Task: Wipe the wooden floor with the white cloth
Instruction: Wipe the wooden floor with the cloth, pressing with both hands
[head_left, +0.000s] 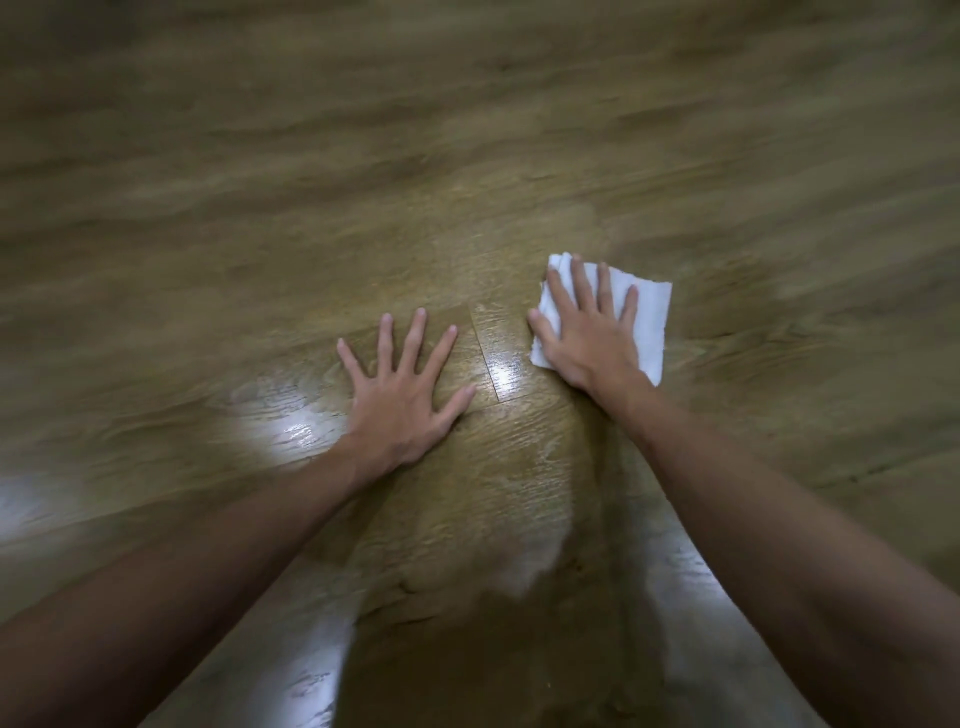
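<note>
A folded white cloth (647, 322) lies flat on the wooden floor (363, 182), right of centre. My right hand (587, 332) presses down on it with straight, spread fingers, covering its left and middle part. My left hand (402, 389) rests flat on the bare floor to the left of the cloth, fingers splayed, holding nothing. A gap of floor plank separates the two hands. Both forearms reach in from the bottom of the view.
Brown wood-grain planks fill the whole view, blurred toward the edges. Shiny light reflections show on the floor near my left wrist (291, 431), between the hands (506, 376) and at the far left edge.
</note>
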